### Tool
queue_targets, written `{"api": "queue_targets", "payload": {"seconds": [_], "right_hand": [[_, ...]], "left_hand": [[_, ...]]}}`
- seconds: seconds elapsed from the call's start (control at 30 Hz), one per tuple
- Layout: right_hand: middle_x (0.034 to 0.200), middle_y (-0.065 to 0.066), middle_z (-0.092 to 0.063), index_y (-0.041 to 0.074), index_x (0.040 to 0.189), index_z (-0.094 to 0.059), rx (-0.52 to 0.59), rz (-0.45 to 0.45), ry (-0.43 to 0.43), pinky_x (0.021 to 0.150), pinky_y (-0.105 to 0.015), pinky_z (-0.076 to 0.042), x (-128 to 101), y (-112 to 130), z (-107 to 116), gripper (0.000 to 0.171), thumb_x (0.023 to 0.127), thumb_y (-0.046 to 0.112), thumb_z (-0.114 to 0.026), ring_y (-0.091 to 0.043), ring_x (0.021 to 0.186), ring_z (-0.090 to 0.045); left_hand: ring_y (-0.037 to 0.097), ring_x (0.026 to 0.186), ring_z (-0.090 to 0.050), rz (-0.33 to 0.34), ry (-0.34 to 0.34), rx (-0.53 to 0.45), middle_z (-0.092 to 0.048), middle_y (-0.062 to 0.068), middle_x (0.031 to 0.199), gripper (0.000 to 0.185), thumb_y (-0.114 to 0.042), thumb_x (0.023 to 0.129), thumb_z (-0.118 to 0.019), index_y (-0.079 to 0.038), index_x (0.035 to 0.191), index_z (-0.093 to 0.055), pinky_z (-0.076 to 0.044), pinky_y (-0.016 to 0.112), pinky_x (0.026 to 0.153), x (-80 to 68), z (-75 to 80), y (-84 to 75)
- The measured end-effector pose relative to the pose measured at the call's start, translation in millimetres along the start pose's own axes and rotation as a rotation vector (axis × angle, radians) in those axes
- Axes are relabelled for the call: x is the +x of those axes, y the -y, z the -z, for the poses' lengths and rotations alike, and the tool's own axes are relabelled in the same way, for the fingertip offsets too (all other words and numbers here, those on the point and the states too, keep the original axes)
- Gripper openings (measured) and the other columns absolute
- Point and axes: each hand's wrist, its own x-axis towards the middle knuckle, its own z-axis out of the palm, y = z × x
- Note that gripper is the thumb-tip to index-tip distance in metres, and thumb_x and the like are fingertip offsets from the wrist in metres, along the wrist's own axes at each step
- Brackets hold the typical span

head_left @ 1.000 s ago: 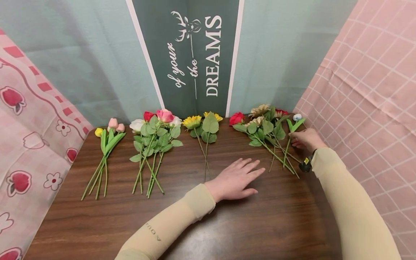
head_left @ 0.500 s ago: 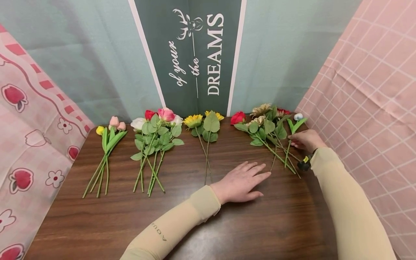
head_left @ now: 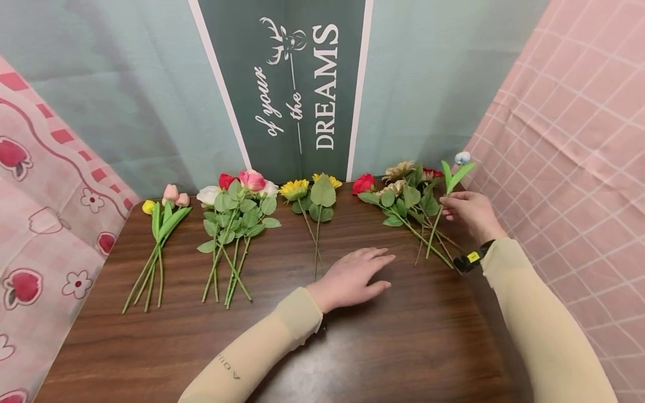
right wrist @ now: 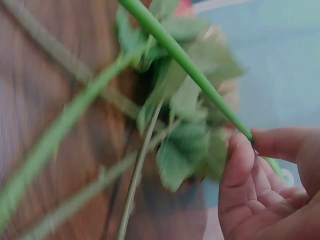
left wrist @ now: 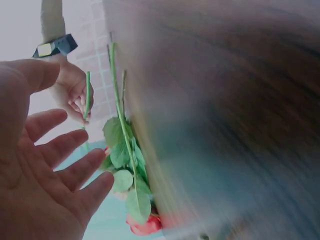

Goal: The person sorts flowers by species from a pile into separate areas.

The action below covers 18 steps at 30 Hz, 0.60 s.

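Note:
My right hand (head_left: 471, 212) pinches the green stem (right wrist: 200, 77) of a blue-and-white tulip (head_left: 462, 159) between thumb and fingers, just under its two leaves. The tulip stands tilted above the right-hand bunch, its stem overlapping the other stems there. In that bunch lie a red rose (head_left: 364, 183), beige flowers (head_left: 400, 170) and another red bloom, with green leaves (right wrist: 182, 150) below them. My left hand (head_left: 353, 278) is stretched out over the table with fingers straight, holding nothing. Its palm and spread fingers also show in the left wrist view.
On the brown wooden table (head_left: 201, 352), yellow sunflowers (head_left: 294, 190) lie in the middle. A bunch of white, red and pink roses (head_left: 252, 180) lies left of them, and pink and yellow tulips (head_left: 170, 193) lie farthest left. Cloth (head_left: 418, 84) hangs behind and along both sides.
My right hand has lifted the blue-and-white tulip, its bloom now higher and its stem shifted slightly left. My left hand has drawn slightly back to the left, its fingers still extended.

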Motion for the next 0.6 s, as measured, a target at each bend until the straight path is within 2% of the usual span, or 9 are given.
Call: {"api": "queue_targets", "payload": {"seconds": [0.13, 0.33, 0.5, 0.6], "right_hand": [[0.083, 0.004, -0.072, -0.009, 0.124, -0.053, 0.063, 0.062, 0.012, 0.063, -0.022, -0.058, -12, 12, -28, 0.038, 0.098, 0.014, -0.070, -0.007, 0.071, -0.068], [0.092, -0.003, -0.072, -0.008, 0.121, -0.057, 0.116, 0.092, 0.115, 0.072, -0.027, -0.061, -33, 20, -92, 0.038, 0.097, 0.016, -0.073, -0.012, 0.076, -0.069], [0.096, -0.007, -0.071, -0.005, 0.118, -0.060, 0.126, 0.120, 0.182, 0.079, -0.037, -0.062, -48, 27, -142, 0.036, 0.095, 0.017, -0.075, -0.015, 0.078, -0.069], [0.096, -0.009, -0.071, -0.005, 0.115, -0.061, 0.142, 0.137, 0.222, 0.081, -0.042, -0.061, -54, 31, -164, 0.032, 0.094, 0.015, -0.076, -0.017, 0.078, -0.070]], "left_hand": [[0.018, 0.140, -0.048, 0.106, -0.058, -0.162, -0.053, 0.001, 0.151, 0.052, -0.040, 0.105, -0.056, -0.015, 0.150, -0.053, -0.039, 0.035, 0.115, -9.3, 7.5, 10.5], [0.012, 0.116, -0.064, 0.296, -0.158, -0.556, -0.067, 0.003, 0.133, 0.040, -0.029, 0.102, -0.064, -0.009, 0.137, -0.065, -0.051, 0.033, 0.100, -23.8, 15.8, 26.7], [0.020, 0.104, -0.069, 0.360, -0.222, -0.796, -0.072, 0.007, 0.121, 0.039, -0.025, 0.101, -0.068, -0.002, 0.132, -0.066, -0.056, 0.033, 0.089, -30.7, 12.5, 39.5], [0.026, 0.100, -0.071, 0.380, -0.261, -0.952, -0.073, 0.009, 0.114, 0.038, -0.022, 0.100, -0.069, 0.001, 0.129, -0.066, -0.060, 0.035, 0.082, -34.3, 7.8, 44.2]]}}
